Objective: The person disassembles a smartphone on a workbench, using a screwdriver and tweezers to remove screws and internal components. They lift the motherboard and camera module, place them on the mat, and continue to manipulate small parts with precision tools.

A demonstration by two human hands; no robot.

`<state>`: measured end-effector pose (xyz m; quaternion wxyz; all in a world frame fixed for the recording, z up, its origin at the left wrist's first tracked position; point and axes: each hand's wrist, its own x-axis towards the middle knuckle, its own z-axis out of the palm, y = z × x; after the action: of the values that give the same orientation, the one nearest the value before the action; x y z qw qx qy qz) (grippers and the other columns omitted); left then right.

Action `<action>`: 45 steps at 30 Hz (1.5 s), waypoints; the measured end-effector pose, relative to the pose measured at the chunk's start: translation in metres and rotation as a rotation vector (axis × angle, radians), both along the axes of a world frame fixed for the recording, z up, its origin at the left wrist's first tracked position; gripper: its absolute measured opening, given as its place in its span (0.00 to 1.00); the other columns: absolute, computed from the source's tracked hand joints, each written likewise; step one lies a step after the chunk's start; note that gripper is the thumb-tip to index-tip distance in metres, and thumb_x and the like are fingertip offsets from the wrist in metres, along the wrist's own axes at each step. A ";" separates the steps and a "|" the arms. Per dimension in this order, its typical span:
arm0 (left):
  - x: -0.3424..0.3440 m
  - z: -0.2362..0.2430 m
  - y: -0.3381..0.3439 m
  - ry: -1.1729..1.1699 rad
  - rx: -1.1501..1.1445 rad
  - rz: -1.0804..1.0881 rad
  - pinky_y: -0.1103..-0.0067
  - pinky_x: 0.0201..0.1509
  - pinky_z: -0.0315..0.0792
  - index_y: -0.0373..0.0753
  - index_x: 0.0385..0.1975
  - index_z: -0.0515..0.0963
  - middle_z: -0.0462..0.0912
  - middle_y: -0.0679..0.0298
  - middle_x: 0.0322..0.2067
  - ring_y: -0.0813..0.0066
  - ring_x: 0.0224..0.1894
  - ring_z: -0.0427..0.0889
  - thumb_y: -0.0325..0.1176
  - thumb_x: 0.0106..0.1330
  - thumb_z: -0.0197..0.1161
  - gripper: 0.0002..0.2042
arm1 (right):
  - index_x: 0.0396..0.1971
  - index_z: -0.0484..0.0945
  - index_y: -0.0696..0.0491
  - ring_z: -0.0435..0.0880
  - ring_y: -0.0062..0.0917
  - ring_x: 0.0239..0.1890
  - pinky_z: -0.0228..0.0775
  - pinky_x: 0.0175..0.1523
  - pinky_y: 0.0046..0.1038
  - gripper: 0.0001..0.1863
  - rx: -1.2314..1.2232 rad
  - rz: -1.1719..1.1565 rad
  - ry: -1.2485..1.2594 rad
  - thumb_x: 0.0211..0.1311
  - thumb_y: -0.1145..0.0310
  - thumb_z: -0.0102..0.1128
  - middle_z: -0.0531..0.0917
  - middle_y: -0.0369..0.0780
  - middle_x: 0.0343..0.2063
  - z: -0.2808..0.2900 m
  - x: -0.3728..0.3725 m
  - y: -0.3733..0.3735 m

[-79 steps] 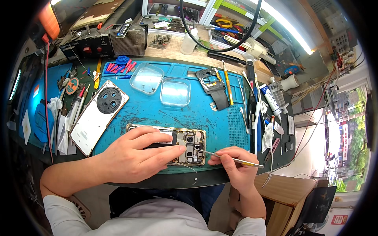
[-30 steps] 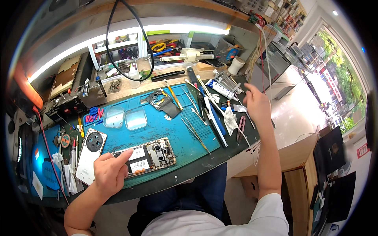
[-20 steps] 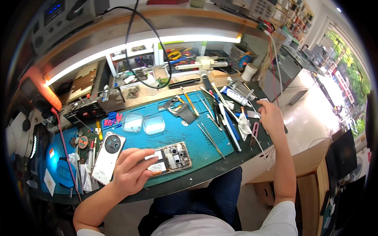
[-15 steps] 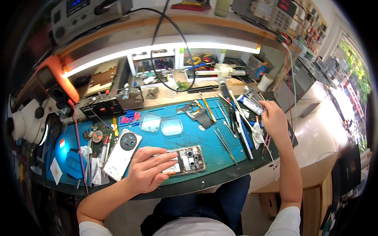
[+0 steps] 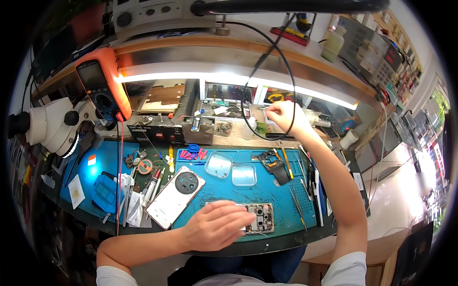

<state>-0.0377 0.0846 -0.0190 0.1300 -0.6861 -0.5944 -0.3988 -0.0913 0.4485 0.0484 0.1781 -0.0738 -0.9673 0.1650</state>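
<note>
My left hand (image 5: 214,226) lies over the left part of the opened phone (image 5: 264,218), fingers stretched out; its exposed inner components show to the right of my fingertips. My right hand (image 5: 284,117) is reached up to the back ledge by the small compartments, behind a hanging black cable loop, with fingertips bent together; what they hold, if anything, is too small to make out. A white phone back (image 5: 162,207) with a round dark camera ring lies left of the opened phone. Thin tweezers (image 5: 298,209) lie on the blue mat (image 5: 191,214) to its right.
Two clear boxes (image 5: 218,164) and a dark component with flex (image 5: 274,169) are on the mat. An orange multimeter (image 5: 100,86) and microscope (image 5: 47,126) stand at left. A black cable loop (image 5: 291,66) hangs over the bench. Loose tools (image 5: 317,200) crowd the mat's right.
My right hand left the phone, where it held a thin metal tool, moved to the right-side tools, then up to the back ledge. My left hand stays over the phone. The view has shifted.
</note>
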 end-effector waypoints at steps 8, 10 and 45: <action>0.002 0.000 -0.004 0.052 0.183 -0.072 0.71 0.64 0.77 0.36 0.56 0.81 0.85 0.64 0.44 0.71 0.47 0.85 0.25 0.68 0.61 0.17 | 0.41 0.88 0.57 0.89 0.46 0.48 0.80 0.55 0.43 0.22 0.377 -0.120 -0.255 0.59 0.52 0.67 0.89 0.51 0.41 -0.003 -0.153 -0.078; 0.002 -0.003 -0.007 0.065 0.247 -0.152 0.72 0.64 0.77 0.37 0.56 0.81 0.84 0.65 0.42 0.71 0.45 0.85 0.26 0.69 0.60 0.16 | 0.44 0.87 0.59 0.88 0.46 0.50 0.81 0.56 0.43 0.22 0.347 -0.160 -0.222 0.56 0.57 0.69 0.88 0.53 0.45 -0.032 -0.185 -0.059; -0.037 0.039 0.014 -1.039 0.018 0.093 0.82 0.40 0.80 0.33 0.59 0.79 0.84 0.59 0.50 0.80 0.38 0.84 0.30 0.80 0.58 0.14 | 0.58 0.83 0.57 0.80 0.12 0.29 0.74 0.35 0.20 0.18 -0.836 0.257 -0.195 0.70 0.74 0.64 0.85 0.33 0.32 0.005 0.168 -0.142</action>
<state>-0.0749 0.0986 0.0205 -0.1587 -0.3693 -0.6069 -0.6856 0.0770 0.3068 0.0538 0.0191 -0.0341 -0.8310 0.5549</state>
